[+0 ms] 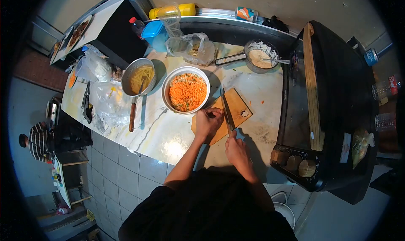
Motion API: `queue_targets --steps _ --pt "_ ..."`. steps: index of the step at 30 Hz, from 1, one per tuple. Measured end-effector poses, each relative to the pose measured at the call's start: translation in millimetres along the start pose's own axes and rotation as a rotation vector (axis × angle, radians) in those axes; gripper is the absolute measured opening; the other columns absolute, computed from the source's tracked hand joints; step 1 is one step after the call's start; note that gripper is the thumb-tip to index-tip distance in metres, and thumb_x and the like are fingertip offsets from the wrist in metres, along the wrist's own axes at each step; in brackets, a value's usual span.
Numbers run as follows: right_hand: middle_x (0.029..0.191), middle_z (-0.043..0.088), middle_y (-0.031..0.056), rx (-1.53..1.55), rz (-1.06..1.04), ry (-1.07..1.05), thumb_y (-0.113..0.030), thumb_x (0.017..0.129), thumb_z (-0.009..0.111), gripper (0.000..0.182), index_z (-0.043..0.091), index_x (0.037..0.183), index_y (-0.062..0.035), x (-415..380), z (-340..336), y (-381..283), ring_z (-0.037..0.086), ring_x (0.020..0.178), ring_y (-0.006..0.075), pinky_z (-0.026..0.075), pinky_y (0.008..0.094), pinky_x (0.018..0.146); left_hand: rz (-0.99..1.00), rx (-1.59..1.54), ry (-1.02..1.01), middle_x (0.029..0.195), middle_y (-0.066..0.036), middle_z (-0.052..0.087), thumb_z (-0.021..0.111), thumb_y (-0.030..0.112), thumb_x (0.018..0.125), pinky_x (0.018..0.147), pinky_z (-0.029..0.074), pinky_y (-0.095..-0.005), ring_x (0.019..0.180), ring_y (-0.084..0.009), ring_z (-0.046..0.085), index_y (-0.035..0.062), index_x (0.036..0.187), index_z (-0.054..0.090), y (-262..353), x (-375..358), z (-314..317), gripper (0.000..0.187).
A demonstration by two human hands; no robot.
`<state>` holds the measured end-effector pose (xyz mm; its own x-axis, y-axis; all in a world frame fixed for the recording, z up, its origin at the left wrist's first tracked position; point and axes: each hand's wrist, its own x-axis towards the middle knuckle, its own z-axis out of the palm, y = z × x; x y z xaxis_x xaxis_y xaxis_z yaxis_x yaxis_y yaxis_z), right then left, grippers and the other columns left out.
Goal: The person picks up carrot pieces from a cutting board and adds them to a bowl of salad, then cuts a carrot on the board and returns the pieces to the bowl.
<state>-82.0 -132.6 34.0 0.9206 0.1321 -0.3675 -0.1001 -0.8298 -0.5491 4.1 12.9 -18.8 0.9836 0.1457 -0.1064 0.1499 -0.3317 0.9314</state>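
My right hand (238, 151) grips the handle of a kitchen knife (228, 112), its long dark blade pointing away from me over a wooden cutting board (237, 102). My left hand (209, 123) is closed over the board's left part, fingertips pinched together just left of the blade. Whatever lies between those fingers is hidden. A small pale piece (244, 113) sits at the board's right corner. Right beyond my left hand stands a white bowl (165, 95) filled with shredded orange carrot (188, 92) mixed with paler bits.
Left of the bowl is a saucepan (139, 78) of yellowish strips in liquid. Behind stand a plastic bag (195, 48), a blue-lidded container (154, 35) and a pan (261, 57) of creamy mixture with a spoon. A black oven (333, 102) borders the right side. A person (42, 142) is at far left.
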Motion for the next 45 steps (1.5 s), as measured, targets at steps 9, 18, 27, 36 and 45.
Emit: queue_targets --steps 9,18,27,36,45 --pt "0.085 0.065 0.0284 -0.157 -0.018 0.105 -0.008 0.093 0.046 0.024 0.042 0.112 0.0063 -5.2 15.9 -3.2 0.065 0.084 0.0441 0.051 0.0524 0.073 0.039 -0.066 -0.032 0.069 -0.003 0.064 0.068 0.008 0.084 0.052 0.046 -0.0231 0.059 -0.0075 0.058 -0.0048 0.089 0.071 -0.8 -1.5 -0.3 0.014" --pt "0.085 0.065 0.0285 -0.081 0.007 0.055 -0.014 0.093 0.044 0.025 0.042 0.109 0.0055 14.7 16.0 -2.6 0.063 0.081 0.0469 0.049 0.0558 0.07 -0.033 -0.098 -0.057 0.067 -0.003 0.063 0.065 0.005 0.087 0.051 0.046 -0.0232 0.056 -0.0077 0.056 -0.0049 0.089 0.071 2.8 0.0 0.3 0.012" --pt "0.079 0.065 0.0272 -0.145 0.002 0.082 -0.012 0.092 0.047 0.021 0.041 0.105 0.0032 9.7 16.0 7.8 0.063 0.08 0.0472 0.049 0.0568 0.068 0.031 -0.092 -0.028 0.065 -0.003 0.062 0.068 0.009 0.086 0.049 0.044 -0.0228 0.055 -0.0071 0.055 -0.0055 0.088 0.071 -2.9 1.2 1.7 0.015" --pt "0.09 0.066 0.0291 -0.191 0.015 0.041 -0.009 0.094 0.041 0.03 0.042 0.119 0.0071 -0.6 8.5 6.9 0.065 0.089 0.0451 0.05 0.0536 0.077 -0.037 -0.11 -0.013 0.066 -0.008 0.068 0.067 0.007 0.08 0.058 0.049 -0.026 0.058 -0.0096 0.06 -0.0037 0.085 0.073 4.8 -1.8 -1.5 0.013" --pt "0.097 0.063 0.0291 -0.085 0.041 -0.034 -0.026 0.098 0.042 0.05 0.032 0.137 0.0036 17.1 -3.1 3.6 0.059 0.094 0.0471 0.044 0.0557 0.082 -0.078 -0.134 -0.017 0.065 -0.008 0.068 0.07 0.011 0.08 0.058 0.049 -0.026 0.057 -0.0111 0.061 -0.0027 0.083 0.073 17.3 -4.8 -3.4 0.014"
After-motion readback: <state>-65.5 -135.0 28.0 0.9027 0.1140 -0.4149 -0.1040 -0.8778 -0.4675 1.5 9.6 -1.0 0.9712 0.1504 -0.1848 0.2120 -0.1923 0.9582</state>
